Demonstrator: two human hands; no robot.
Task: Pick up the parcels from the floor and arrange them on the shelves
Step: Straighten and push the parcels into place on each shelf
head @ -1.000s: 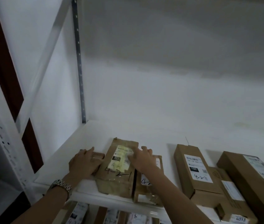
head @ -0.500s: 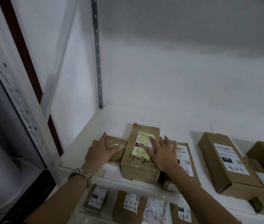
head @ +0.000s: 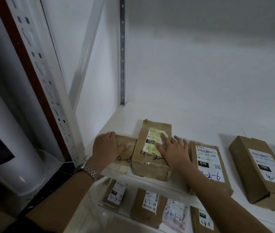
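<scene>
**Parcel being lined up at the shelf's front edge**

At the front edge of the shelf (head: pixel 192 121), near its left corner, the parcel (head: pixel 147 158) is being held down. Its near end is sitting at, perhaps just over, that edge, and its long axis is running straight away towards the back.

The right hand (head: pixel 175 152) is being laid flat on its top, fingers straight and spread over the yellow label, nothing being gripped. The left hand (head: pixel 107 148) is being pressed flat, fingers straight, on the small parcel (head: pixel 125 163), which is touching the parcel's left side. The flat parcel (head: pixel 207 163) is lying just beside its right side, parallel.

A push along the long axis, towards the back edge, is judged to be coming. The right hand is better placed for it, and bare shelf is being left beyond the parcel's far end.
</scene>
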